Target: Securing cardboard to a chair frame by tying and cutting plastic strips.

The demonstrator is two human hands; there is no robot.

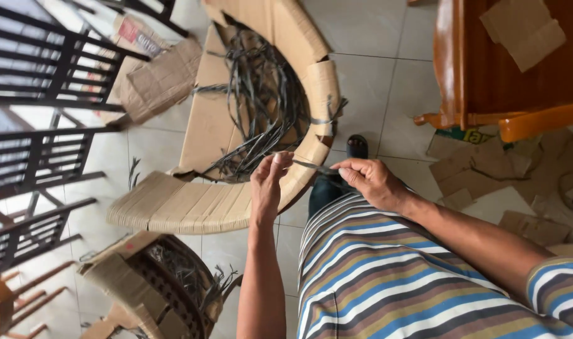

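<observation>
A curved chair frame wrapped in brown cardboard [192,207] lies on the tiled floor in front of me, with loose dark weaving strips [261,107] tangled inside its arc. My left hand [269,182] pinches one dark strip at the frame's rim. My right hand [371,182] grips the other end of that same strip [311,165], which runs taut between the two hands. Below them is my striped shirt [387,276].
A black metal frame [41,100] stands at the left. Another cardboard-wrapped woven chair [154,282] sits at the bottom left. A varnished wooden chair [487,69] is at the top right, with cardboard scraps [487,169] on the floor beneath it. My sandalled foot [357,145] is beside the frame.
</observation>
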